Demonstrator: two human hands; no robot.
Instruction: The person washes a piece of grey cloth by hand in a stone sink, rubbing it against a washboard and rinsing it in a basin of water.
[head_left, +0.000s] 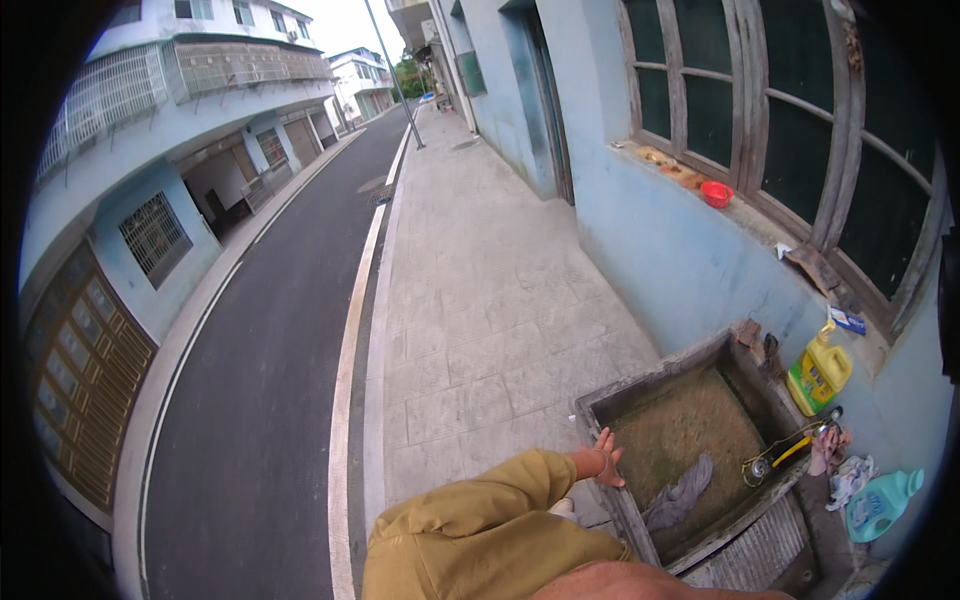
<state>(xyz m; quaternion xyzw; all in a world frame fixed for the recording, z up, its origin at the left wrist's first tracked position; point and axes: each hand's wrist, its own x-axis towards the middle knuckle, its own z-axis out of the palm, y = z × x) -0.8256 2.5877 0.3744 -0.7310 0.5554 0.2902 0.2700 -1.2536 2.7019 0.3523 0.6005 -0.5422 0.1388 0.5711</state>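
Note:
My left hand, with a thin band at its wrist, is at the near left rim of a stone or concrete wash basin. Its fingers are spread and hold nothing; it seems to rest on the rim. A wet grey cloth lies inside, below and to the right of that hand. Over the basin's right side reaches a tap with a yellow part, and a wire or cord loops around it. My right hand is out of view; bare skin shows only at the bottom edge.
A ribbed washboard slab adjoins the basin. Along the wall stand a yellow jug, a crumpled cloth and a turquoise detergent bottle. A red bowl sits on the windowsill. Paved sidewalk borders the asphalt road.

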